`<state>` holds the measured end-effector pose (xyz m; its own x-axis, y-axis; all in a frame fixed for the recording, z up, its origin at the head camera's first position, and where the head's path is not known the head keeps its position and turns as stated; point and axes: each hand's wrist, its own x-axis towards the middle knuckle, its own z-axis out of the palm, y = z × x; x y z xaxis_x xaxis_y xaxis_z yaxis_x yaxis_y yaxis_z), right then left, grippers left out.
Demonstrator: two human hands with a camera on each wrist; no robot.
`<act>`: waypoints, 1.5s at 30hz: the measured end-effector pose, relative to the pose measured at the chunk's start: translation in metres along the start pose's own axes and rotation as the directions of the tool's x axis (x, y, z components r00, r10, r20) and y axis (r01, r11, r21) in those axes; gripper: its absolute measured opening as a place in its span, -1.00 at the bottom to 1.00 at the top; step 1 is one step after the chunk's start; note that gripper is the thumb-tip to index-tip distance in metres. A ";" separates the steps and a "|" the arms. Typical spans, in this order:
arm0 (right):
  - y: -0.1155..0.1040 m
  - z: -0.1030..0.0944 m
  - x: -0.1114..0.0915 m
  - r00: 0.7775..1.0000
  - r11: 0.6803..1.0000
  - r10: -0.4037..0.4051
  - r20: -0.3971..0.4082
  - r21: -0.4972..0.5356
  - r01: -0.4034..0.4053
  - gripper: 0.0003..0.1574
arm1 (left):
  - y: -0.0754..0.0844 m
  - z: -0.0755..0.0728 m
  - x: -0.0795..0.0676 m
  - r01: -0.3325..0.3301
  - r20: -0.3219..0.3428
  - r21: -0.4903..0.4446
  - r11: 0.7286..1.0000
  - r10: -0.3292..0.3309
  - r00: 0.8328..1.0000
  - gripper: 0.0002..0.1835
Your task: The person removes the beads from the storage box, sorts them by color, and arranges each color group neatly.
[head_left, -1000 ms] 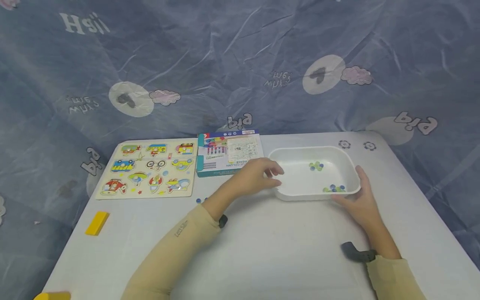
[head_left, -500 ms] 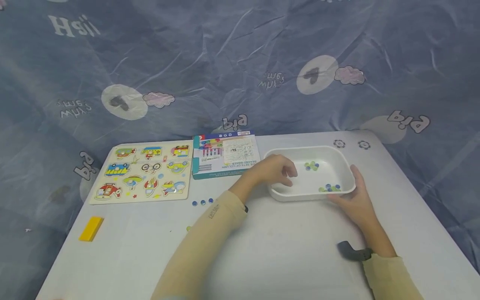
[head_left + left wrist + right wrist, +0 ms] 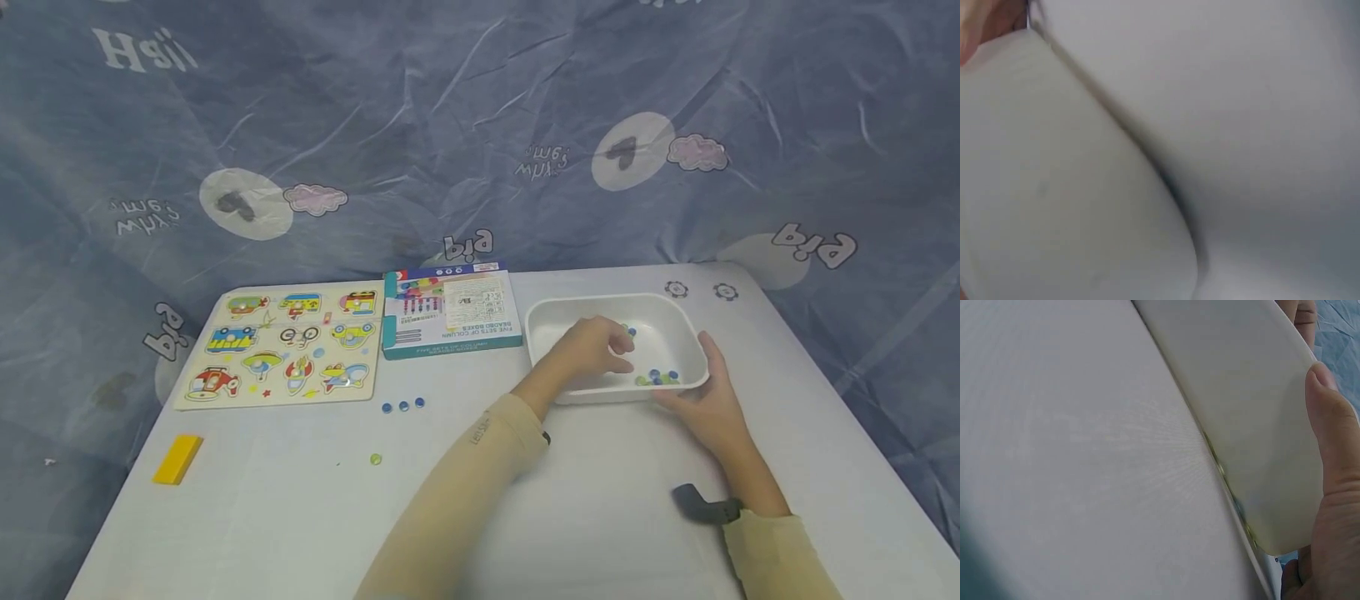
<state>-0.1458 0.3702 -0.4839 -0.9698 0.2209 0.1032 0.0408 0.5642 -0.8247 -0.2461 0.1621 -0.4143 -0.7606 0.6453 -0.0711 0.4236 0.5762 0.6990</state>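
Two hands in play: left hand [image 3: 596, 346] hangs inside the white tray [image 3: 669, 329], fingers bent, a gap between thumb and forefinger; right hand [image 3: 714, 410] grips the tray's right end, thumb on the outer wall. Green and blue beads [image 3: 656, 377] bunch at its near right side. Out on the bench [image 3: 585, 500], three blue beads [image 3: 404, 406] line up, one green bead [image 3: 376, 459] nearer the person, puzzle board [image 3: 279, 343] and printed box [image 3: 452, 315] behind.

White tray [image 3: 667, 337], blue and green beads [image 3: 657, 377]

Left hand [image 3: 596, 346] over white tray [image 3: 670, 336], right hand [image 3: 711, 410] holding its end, beads [image 3: 656, 377] inside
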 end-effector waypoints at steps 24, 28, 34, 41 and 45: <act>0.000 0.001 0.003 1.000 1.000 -0.013 0.009 0.008 0.013 0.49 | -0.003 0.040 0.023 0.144 0.082 0.017 0.989 -0.145 0.986 -0.78; 0.000 0.001 0.003 1.000 1.000 -0.005 0.003 0.005 0.005 0.48 | -0.002 0.039 0.023 0.141 0.097 0.015 0.990 -0.141 0.985 -0.81; 0.001 0.002 0.002 1.000 1.000 -0.010 -0.010 0.005 0.010 0.48 | -0.001 0.039 0.022 0.105 0.109 0.030 0.994 -0.108 0.988 -0.81; 0.000 0.002 0.001 1.000 1.000 -0.009 -0.014 0.008 0.009 0.49 | 0.000 0.040 0.023 0.085 0.104 0.111 0.990 -0.097 0.990 -0.76; 0.001 0.002 0.001 1.000 1.000 -0.014 -0.014 0.009 0.014 0.49 | 0.000 0.041 0.024 0.083 0.103 0.140 0.987 -0.098 0.990 -0.79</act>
<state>-0.1472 0.3693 -0.4855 -0.9669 0.2239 0.1224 0.0247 0.5597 -0.8283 -0.2445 0.1980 -0.4449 -0.7438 0.6338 -0.2122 0.4236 0.6926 0.5838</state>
